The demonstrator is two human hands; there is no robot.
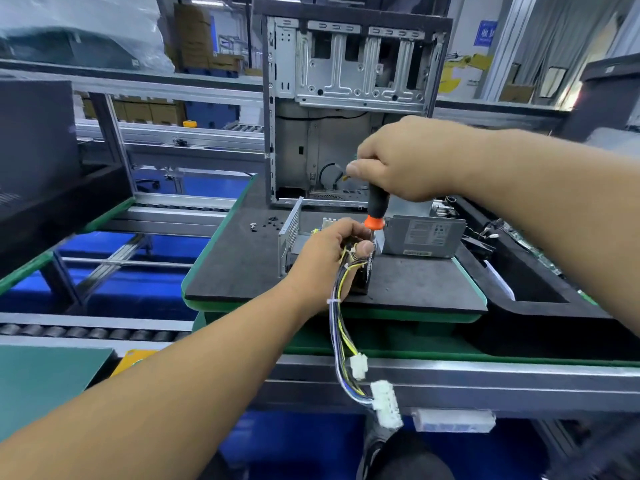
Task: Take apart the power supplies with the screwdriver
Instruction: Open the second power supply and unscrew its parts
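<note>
Grey power supply (420, 236) on the desk (242, 268); its label print is illegible. Your right hand (408, 161) grips the screwdriver (376, 209) upright, fingers curled tight. Your left hand (329, 252) pinches the cable bundle (341, 327) beside the opened casing (290, 233).

Factory disassembly line, roller conveyor (86, 331), aluminium-frame racks (194, 140), stacked cartons (149, 110), stripped computer case (349, 98) on workbench mat (242, 258)

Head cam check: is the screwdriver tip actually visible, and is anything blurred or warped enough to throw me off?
Head view: the screwdriver tip is hidden behind the left hand; the right hand and the handle look slightly soft; wide-angle bending curves the frame edges; lighting is even, no harsh glare on the power supply.
</note>
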